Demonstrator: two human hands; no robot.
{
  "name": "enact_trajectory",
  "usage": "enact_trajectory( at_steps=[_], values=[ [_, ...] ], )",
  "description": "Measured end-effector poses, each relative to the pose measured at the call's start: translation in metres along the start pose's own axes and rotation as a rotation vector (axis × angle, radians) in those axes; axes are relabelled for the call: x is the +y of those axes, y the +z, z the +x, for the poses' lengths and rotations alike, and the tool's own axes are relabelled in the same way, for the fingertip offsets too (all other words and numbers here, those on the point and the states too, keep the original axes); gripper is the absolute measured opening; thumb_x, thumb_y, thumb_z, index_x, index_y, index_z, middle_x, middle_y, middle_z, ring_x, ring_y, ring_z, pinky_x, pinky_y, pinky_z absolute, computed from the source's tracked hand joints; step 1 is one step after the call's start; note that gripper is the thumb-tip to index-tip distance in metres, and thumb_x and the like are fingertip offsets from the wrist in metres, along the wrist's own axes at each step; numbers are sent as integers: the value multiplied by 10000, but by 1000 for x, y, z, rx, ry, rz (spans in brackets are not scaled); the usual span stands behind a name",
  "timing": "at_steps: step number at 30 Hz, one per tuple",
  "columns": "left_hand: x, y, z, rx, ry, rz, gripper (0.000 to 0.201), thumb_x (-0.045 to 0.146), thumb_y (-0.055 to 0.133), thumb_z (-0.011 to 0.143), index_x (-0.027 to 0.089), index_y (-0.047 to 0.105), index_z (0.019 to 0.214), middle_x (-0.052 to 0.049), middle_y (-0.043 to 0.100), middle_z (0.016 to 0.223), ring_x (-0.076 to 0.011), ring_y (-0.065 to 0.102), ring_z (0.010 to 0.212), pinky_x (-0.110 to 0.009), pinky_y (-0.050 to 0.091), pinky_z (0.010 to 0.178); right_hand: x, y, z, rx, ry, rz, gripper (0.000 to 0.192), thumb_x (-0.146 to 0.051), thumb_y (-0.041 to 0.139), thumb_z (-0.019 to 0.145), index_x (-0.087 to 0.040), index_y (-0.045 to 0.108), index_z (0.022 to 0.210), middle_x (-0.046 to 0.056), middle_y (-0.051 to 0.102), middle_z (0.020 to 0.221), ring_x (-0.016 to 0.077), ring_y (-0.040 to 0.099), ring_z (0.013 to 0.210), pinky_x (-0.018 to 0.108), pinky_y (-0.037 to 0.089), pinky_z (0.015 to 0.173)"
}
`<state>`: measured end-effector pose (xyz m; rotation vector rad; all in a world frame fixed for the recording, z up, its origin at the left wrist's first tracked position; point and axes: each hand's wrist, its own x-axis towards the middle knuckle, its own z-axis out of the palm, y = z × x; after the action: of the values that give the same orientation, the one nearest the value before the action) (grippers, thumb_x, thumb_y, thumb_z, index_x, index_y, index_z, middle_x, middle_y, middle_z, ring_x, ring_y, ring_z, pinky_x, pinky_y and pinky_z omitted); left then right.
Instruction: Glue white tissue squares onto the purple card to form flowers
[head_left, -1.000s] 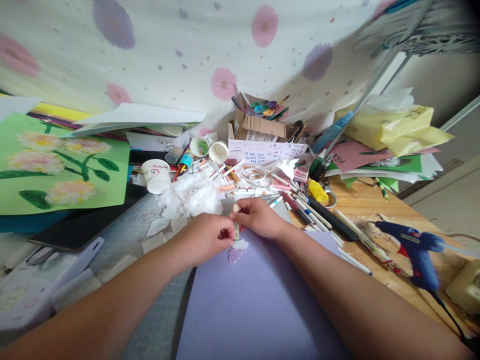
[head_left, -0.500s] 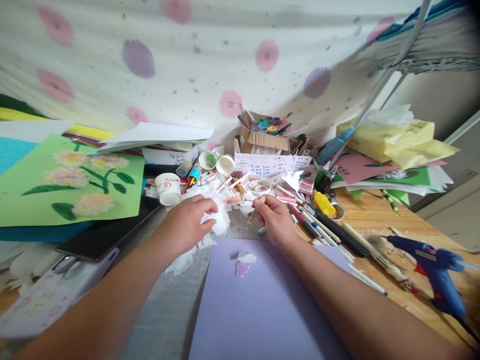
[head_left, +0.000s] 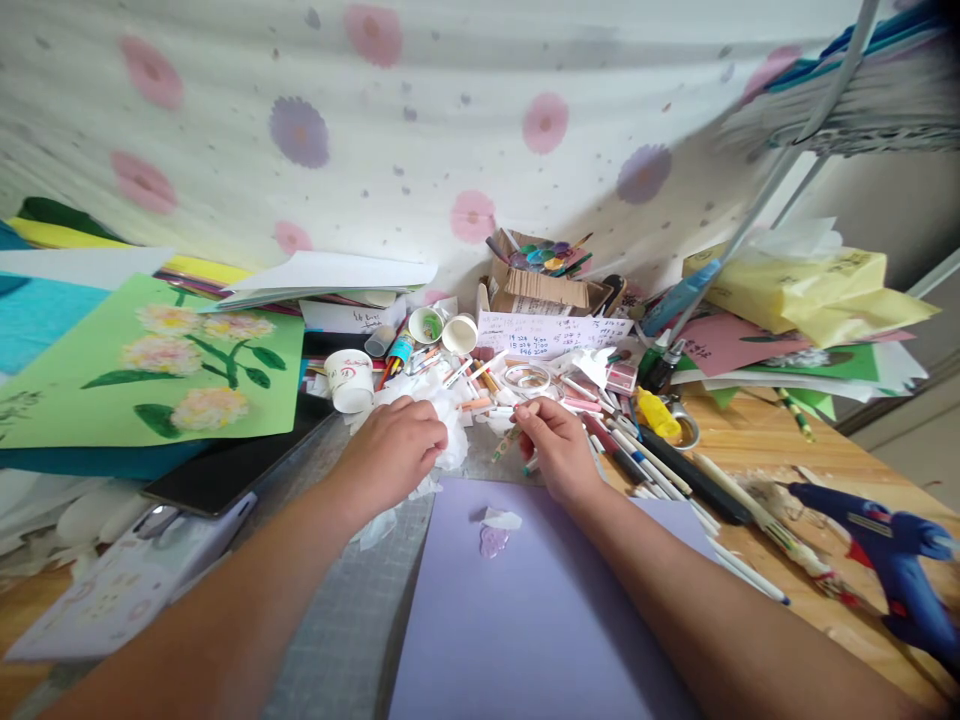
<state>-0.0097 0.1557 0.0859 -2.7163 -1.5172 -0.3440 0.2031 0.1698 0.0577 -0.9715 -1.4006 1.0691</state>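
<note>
My left hand (head_left: 401, 447) rests at a pile of white tissue paper (head_left: 452, 440), its fingers now pinched together on the tissue; the fingertips are partly hidden. My right hand (head_left: 556, 447) is closed round a thin patterned green-and-white stick (head_left: 505, 444), which points down to the left above the far edge of the purple sheet (head_left: 517, 620). On that sheet lies a small white scrap of tissue (head_left: 501, 518) against a glossy pinkish-purple patch (head_left: 493, 543).
White paper cups (head_left: 349, 381) stand behind the tissue. Loose markers (head_left: 645, 455) crowd the right side, near a blue glue gun (head_left: 877, 535). A green sheet with a flower picture (head_left: 90, 400) and a dark phone (head_left: 225, 470) lie left. A cardboard box (head_left: 536, 290) stands behind.
My left hand's fingers have closed together on the tissue pile. My right hand keeps its hold on the stick. The whole view has shifted slightly.
</note>
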Motion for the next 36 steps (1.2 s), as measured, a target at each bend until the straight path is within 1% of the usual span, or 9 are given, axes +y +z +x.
enact_trajectory(
  at_steps=[4,7,11,13,15,21,26,32,36],
  values=[
    [3,-4,-1,-22,28,-92,200,192,490,849,209,675,775,-24,641,820,-182,540,843,-296,371,773,-3,0,-1,-28,26,42,313,-452,592,783,-196,494,632,-44,502,485,101,441,448,229,365,460],
    [8,-6,-2,-75,-24,-177,200,205,490,833,202,674,755,-14,653,791,-168,558,790,-274,371,714,-4,0,-2,-103,64,83,309,-449,608,760,-188,514,623,-39,520,478,99,448,432,230,374,453],
    [12,-4,-2,-143,-122,-276,192,223,481,802,196,654,724,19,636,676,-130,549,627,-232,333,564,-8,2,-6,-299,135,106,299,-445,631,726,-173,548,630,-25,549,481,108,480,433,242,396,466],
    [11,0,-2,-166,-165,-332,187,230,478,789,194,652,731,26,635,653,-127,553,607,-225,326,544,-9,4,-8,-414,168,72,291,-433,629,727,-171,546,630,-29,542,482,107,486,446,239,396,478],
    [11,2,-2,-187,-210,-400,172,245,489,774,193,653,764,23,653,677,-136,574,625,-224,339,550,-10,6,-9,-480,184,26,277,-413,621,734,-173,540,626,-39,524,472,100,471,446,227,378,475],
    [15,5,-2,-250,-215,-420,164,171,494,707,203,627,798,26,660,698,-144,596,650,-219,366,556,-5,4,-5,-449,155,-30,276,-355,611,760,-179,507,575,-55,497,459,84,411,442,218,327,476],
    [17,8,-4,-291,-187,-422,173,136,504,670,202,614,786,30,656,696,-133,593,644,-203,366,547,-9,0,-4,-423,138,-9,264,-359,600,758,-180,508,587,-50,506,468,90,427,449,227,342,489],
    [17,9,-4,-311,-156,-427,151,134,498,670,190,621,739,29,647,666,-126,572,623,-193,345,532,-18,1,-8,-511,180,24,239,-371,629,721,-170,554,615,-44,516,457,102,468,448,227,372,479],
    [18,6,-4,-312,-138,-411,158,149,478,695,194,630,708,31,618,625,-122,536,586,-201,311,509,-15,2,-8,-496,148,-46,237,-358,609,742,-171,544,611,-44,512,468,94,444,456,221,357,483]
  ],
)
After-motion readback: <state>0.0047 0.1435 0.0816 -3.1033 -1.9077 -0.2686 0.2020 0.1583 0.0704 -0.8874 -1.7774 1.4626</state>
